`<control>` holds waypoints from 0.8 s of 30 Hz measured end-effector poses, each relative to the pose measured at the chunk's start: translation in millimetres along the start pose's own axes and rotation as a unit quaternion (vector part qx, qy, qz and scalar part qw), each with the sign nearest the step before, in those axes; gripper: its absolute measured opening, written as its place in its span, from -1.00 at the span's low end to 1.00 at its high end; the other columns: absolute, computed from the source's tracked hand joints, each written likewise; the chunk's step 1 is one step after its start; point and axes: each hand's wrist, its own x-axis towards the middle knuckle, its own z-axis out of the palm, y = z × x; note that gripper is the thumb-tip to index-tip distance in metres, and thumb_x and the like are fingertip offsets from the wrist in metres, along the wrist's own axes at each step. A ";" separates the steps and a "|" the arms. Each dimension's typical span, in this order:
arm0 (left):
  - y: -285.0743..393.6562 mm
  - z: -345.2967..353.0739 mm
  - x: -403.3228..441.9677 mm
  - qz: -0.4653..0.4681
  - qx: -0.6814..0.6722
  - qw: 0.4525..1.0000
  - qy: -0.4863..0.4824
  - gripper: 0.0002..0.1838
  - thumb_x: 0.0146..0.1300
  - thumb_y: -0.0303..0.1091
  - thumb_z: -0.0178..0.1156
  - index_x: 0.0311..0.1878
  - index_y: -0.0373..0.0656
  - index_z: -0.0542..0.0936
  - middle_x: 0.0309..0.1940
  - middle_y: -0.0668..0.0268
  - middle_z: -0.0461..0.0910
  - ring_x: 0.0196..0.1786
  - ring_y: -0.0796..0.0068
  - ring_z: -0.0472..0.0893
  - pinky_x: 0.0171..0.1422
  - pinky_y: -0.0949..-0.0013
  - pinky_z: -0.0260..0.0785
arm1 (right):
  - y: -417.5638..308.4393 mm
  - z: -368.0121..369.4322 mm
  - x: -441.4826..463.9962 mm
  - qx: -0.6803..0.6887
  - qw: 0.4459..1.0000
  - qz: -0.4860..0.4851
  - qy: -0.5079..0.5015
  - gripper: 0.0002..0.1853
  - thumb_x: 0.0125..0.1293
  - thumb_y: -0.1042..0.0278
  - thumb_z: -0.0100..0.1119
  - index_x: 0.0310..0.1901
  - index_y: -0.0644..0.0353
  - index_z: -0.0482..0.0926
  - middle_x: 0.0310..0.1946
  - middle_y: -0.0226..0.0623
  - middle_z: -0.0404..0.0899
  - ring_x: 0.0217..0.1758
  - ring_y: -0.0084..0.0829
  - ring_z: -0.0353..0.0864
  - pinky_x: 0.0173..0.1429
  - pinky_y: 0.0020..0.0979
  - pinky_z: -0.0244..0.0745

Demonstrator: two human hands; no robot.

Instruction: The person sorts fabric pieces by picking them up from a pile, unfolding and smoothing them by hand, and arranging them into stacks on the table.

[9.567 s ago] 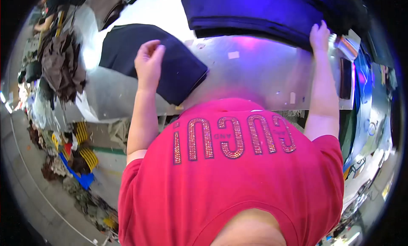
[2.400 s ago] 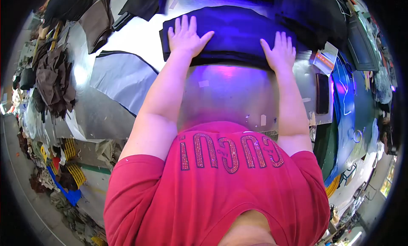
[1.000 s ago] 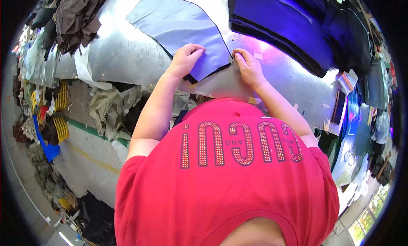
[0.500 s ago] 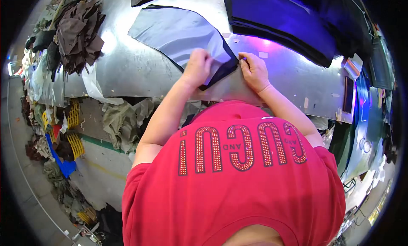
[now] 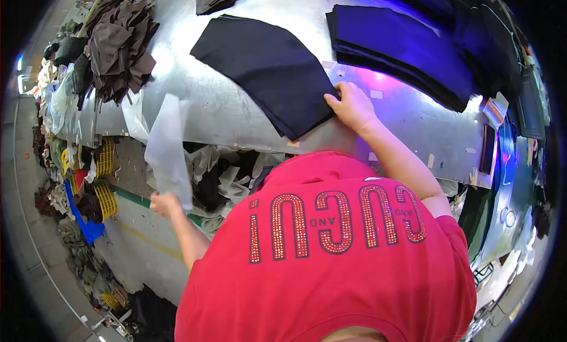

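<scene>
Off the table's front edge at left, my left hand (image 5: 165, 205) has its fingers closed by the lower end of a thin whitish sheet (image 5: 168, 150), which trails upward and looks limp. A stack of black cut fabric pieces (image 5: 266, 70), curved along one side, lies flat on the metal table. My right hand (image 5: 352, 108) pinches the right corner of that stack between thumb and fingers. How many layers it grips is hidden.
Another dark fabric stack (image 5: 396, 52) lies at the right under bluish light. A heap of brown fabric pieces (image 5: 118, 49) sits at the left. Scraps (image 5: 224, 176) fill the space below the metal table's edge (image 5: 236, 142). Yellow baskets (image 5: 106, 201) stand lower left.
The whitish sheet has come off the black fabric stack and swung left and down with my left hand, baring the black surface. My right hand remains at the stack's right corner.
</scene>
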 end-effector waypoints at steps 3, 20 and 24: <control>52.5 11.7 -20.4 0.157 -0.084 0.974 0.137 -0.66 -0.10 -0.38 0.16 -0.18 -0.27 0.50 -0.16 0.03 0.47 -0.04 0.07 0.42 0.09 0.16 0.22 | 3.4 7.4 1.3 -0.021 1.000 0.004 -0.011 -0.64 0.07 0.13 0.17 -0.27 0.30 0.50 -0.31 -0.03 0.51 -0.22 -0.11 0.51 -0.10 -0.25 0.39; 346.0 5.5 -90.2 -0.062 -0.552 0.499 -0.665 -0.68 0.10 -0.44 0.13 -0.06 -0.33 0.45 -0.25 0.15 0.56 -0.24 0.27 0.58 -0.10 0.28 0.45 | -33.1 -17.8 -5.5 0.494 0.858 0.123 -0.062 -0.76 0.27 0.22 0.01 -0.13 0.17 0.46 -0.22 -0.35 0.53 -0.28 -0.55 0.51 -0.24 -0.59 0.38; 336.1 12.4 -84.0 -0.158 -0.587 0.397 -0.688 -0.74 0.17 -0.45 0.07 -0.06 -0.31 0.45 -0.24 0.18 0.56 -0.22 0.33 0.59 -0.07 0.29 0.46 | -11.7 -4.1 -14.9 0.483 0.847 0.194 -0.109 -0.73 0.30 0.22 -0.03 -0.07 0.19 0.45 -0.19 -0.32 0.52 -0.27 -0.56 0.51 -0.21 -0.58 0.40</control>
